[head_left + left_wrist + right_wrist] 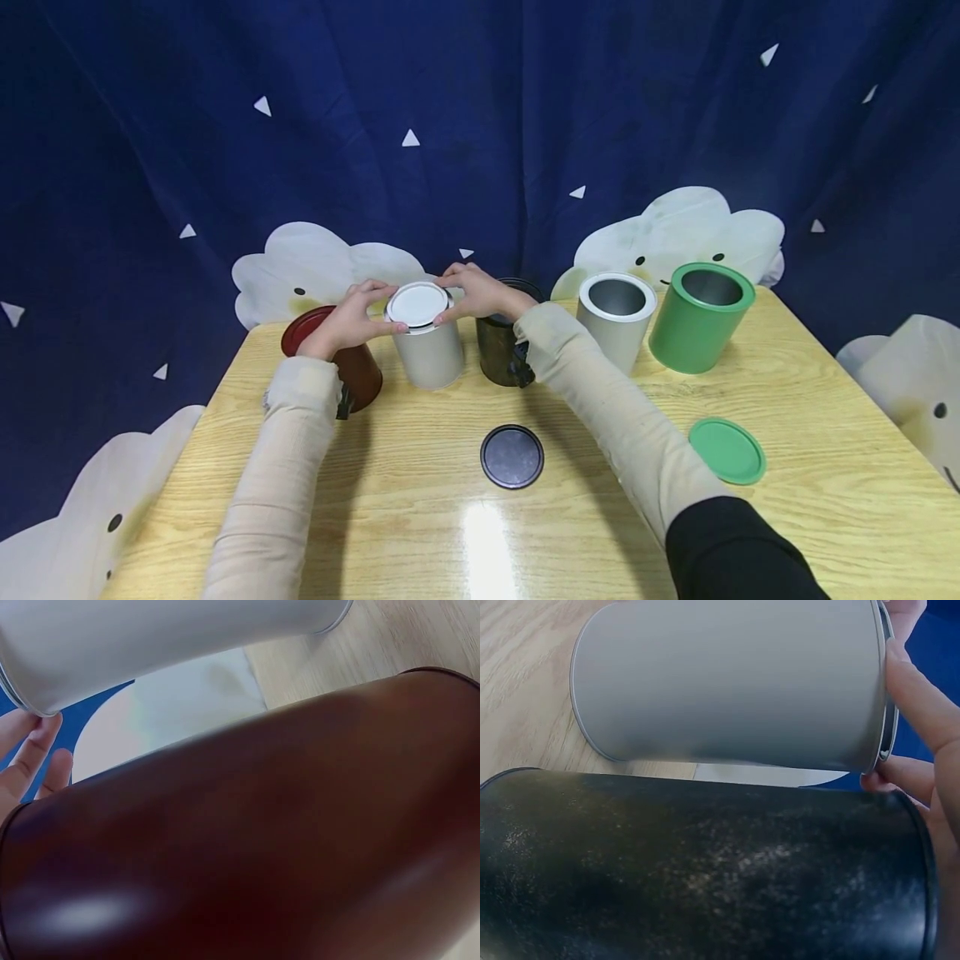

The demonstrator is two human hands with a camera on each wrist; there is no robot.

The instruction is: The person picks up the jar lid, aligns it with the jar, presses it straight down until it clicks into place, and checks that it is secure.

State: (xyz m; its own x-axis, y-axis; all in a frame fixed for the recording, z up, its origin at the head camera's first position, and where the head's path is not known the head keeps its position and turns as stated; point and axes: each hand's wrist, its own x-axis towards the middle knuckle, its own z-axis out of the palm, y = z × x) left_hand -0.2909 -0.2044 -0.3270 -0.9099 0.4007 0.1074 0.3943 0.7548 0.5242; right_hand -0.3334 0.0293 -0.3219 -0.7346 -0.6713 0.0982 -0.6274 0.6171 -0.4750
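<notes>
White lid [417,304] between left hand [348,322] and right [481,294].

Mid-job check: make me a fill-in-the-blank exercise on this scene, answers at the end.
The left hand and right hand both touch the ____ lid.
The can farthest right is coloured ____.
The green lid lies to the ____ of the black lid.
The table bears ____ cans.
Missing words: white; green; right; five.

White lid [417,303], speckled black can [705,862]
</notes>
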